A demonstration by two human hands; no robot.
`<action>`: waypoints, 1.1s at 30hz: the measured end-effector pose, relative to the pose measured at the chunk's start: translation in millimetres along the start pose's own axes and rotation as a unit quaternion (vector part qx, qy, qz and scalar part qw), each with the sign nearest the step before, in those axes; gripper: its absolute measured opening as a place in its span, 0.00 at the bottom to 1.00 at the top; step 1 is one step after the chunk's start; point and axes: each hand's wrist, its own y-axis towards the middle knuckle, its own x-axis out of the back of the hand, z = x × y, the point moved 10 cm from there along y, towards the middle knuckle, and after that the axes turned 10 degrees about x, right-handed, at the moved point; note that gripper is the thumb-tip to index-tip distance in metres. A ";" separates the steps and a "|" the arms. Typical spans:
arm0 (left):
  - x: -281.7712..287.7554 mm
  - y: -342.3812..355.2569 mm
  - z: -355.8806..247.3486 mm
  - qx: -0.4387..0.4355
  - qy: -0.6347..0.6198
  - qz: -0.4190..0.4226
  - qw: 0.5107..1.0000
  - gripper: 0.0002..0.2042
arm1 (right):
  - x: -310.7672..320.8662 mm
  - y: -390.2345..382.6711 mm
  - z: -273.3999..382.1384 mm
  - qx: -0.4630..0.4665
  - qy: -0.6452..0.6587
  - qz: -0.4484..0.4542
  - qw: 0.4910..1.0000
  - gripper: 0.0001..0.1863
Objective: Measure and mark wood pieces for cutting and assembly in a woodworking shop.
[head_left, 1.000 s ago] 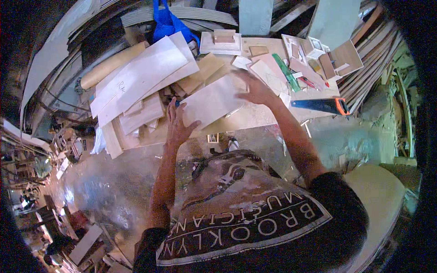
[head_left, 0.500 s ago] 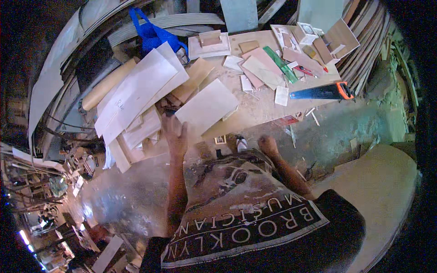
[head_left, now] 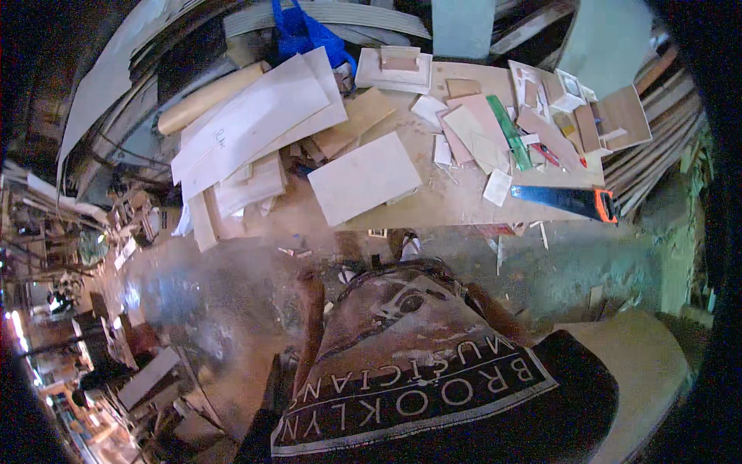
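My left hand [head_left: 309,282] hangs low beside my body, below the table's front edge, blurred, with its fingers unclear. My right hand [head_left: 471,294] is down at my other side, mostly hidden by my printed dark shirt. Neither touches the tabletop. In front of me a pale rectangular board [head_left: 363,178] lies near the table edge. To its left are stacked white and tan boards [head_left: 255,116]. A handsaw with an orange-and-black handle [head_left: 553,198] lies at the right front, near a green strip [head_left: 508,131], small offcuts [head_left: 497,188] and red-handled tools [head_left: 546,155].
Small box-like wooden pieces [head_left: 394,69] and an open box [head_left: 622,116] stand at the back. A blue bag [head_left: 309,35] and a tan roll [head_left: 201,100] sit back left. Curved panels and planks [head_left: 649,170] surround the table [head_left: 448,213]. Scrap wood [head_left: 151,379] litters the floor.
Both hands have left the pale board and dropped from the table to my sides. The board now lies on the table untouched, and the view has shifted slightly.
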 end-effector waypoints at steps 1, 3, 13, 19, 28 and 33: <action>-10.5 -14.2 8.9 0.033 0.122 0.023 0.992 0.13 | 5.4 12.3 -2.2 0.028 0.003 -0.010 1.000 0.15; -19.6 -31.1 20.6 0.073 0.239 0.040 0.967 0.14 | 24.3 36.5 6.7 0.098 0.005 -0.033 0.995 0.15; -75.0 -76.9 -125.1 0.172 0.148 0.287 0.931 0.15 | 292.1 47.4 300.4 0.182 0.343 0.023 0.921 0.15; -116.7 -83.4 -302.5 0.063 0.061 0.299 0.950 0.15 | 321.8 -7.5 444.0 0.161 0.715 0.155 0.663 0.22; -76.5 -112.5 -302.2 -0.024 -0.005 0.206 0.978 0.10 | 283.0 -59.6 469.1 0.182 0.752 0.081 0.629 0.34; -66.9 -144.9 -269.2 0.082 -0.095 0.267 0.955 0.09 | 253.8 -93.4 466.8 0.176 0.740 0.049 0.648 0.35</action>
